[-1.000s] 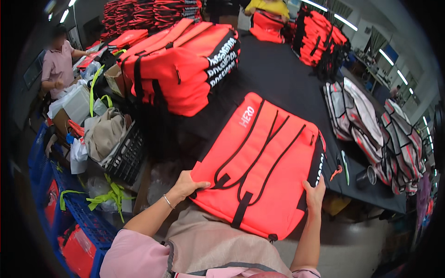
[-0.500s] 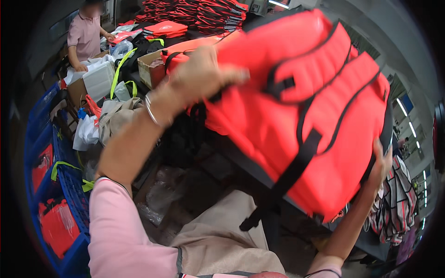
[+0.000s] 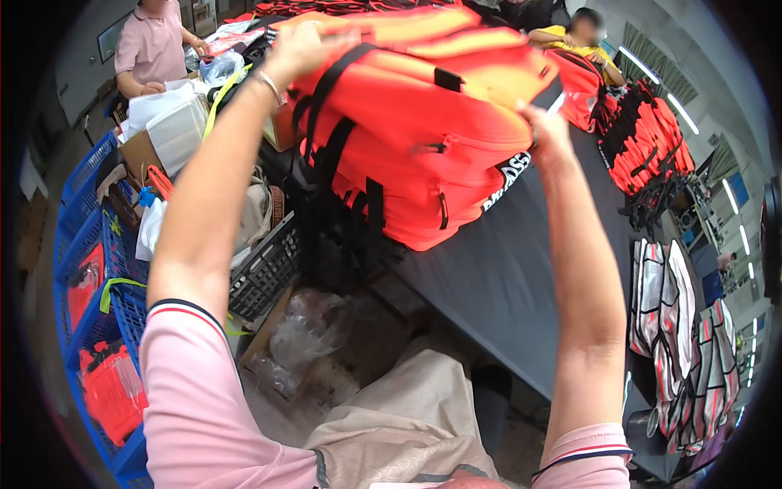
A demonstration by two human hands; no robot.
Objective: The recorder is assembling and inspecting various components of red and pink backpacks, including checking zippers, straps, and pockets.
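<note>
A large bright red-orange backpack (image 3: 391, 147) with black straps and zip pulls is held up over the dark table. My left hand (image 3: 314, 50) grips its upper left edge, slightly blurred, with the fingers partly lost against the fabric. At the right end, my right hand (image 3: 547, 134) is closed on the bag's corner, close to white lettering on the panel. Black straps hang down from the left side of the bag. Its far side is hidden from me.
The grey-black tabletop (image 3: 505, 269) runs toward me. Red bags (image 3: 648, 147) and striped grey pieces (image 3: 664, 301) lie along the right. Blue crates (image 3: 122, 334) stand at left, beside a black basket (image 3: 269, 261). Two people work beyond: one in pink (image 3: 151, 45), one in yellow (image 3: 554, 37).
The backpack has turned over and moved left and away; its padded shoulder straps no longer face me, and a zipped side shows. My right hand has moved up and left with it.
</note>
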